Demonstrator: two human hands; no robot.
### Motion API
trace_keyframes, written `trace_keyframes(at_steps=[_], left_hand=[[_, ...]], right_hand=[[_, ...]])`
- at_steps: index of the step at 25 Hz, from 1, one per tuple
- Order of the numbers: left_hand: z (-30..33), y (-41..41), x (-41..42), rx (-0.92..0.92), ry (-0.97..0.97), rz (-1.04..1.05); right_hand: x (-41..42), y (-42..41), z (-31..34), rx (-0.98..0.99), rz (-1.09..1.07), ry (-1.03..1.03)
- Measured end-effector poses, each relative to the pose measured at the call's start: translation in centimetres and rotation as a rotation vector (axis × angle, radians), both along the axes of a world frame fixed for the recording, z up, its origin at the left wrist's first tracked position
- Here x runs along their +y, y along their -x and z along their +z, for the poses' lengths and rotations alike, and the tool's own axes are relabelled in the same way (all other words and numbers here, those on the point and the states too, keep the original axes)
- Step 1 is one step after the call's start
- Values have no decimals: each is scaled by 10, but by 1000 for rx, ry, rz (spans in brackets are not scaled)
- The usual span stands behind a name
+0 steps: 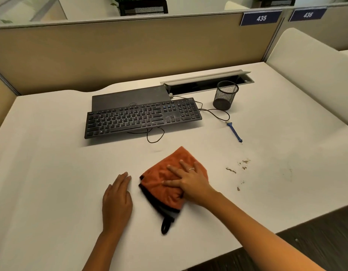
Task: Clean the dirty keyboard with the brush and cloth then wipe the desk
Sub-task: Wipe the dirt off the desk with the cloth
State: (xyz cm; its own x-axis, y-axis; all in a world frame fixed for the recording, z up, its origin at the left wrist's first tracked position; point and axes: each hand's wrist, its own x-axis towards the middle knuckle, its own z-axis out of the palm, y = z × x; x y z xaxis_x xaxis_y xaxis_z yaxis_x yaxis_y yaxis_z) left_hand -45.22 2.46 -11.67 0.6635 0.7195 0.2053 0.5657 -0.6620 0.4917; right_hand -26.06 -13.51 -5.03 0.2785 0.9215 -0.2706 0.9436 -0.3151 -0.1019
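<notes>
Left hand [116, 202]: lay flat on the desk [52, 153], fingers straight, bracing. Keyboard [142, 118]: sat behind, well apart. Cloth [167, 184]: orange, just beside my left hand; my right hand [188, 180] pressed it down with fingers spread. Crumbs [237, 169]: scattered rightward; I judged firm overlapping strokes toward them best. Brush [234, 132]: rested beyond.

We see a fuzzy orange cloth [169, 178] on a smooth matt white desk [52, 163], a matt black plastic keyboard [142, 119], and a black wire-mesh cup [225, 95] at upper right.
</notes>
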Motion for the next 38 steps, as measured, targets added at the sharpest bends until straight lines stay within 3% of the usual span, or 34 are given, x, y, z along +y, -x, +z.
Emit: trace_keyframes(at_steps=[4, 8, 19, 25, 28, 31, 34, 38], left_hand=[[-1, 1, -2, -14, 13, 23], [-3, 1, -2, -5, 13, 20], [-4, 1, -1, 1, 7, 12], [-3, 1, -1, -13, 19, 6], [-2, 1, -3, -6, 17, -1], [-2, 1, -2, -2, 11, -11], [2, 1, -3, -3, 34, -13], [6, 3, -3, 21, 70, -56]], right_hand=[[-30, -46, 6, -25, -353, 84], [-76, -90, 15, 118, -630, 92], [-231, -75, -11, -45, -587, 21], [-293, -63, -2, -35, -797, 60], [-287, -69, 32, 76, -823, 71], [-258, -64, 51, 114, -865, -244], [-206, -53, 50, 104, -750, -455], [-148, -49, 22, 72, -517, -390]])
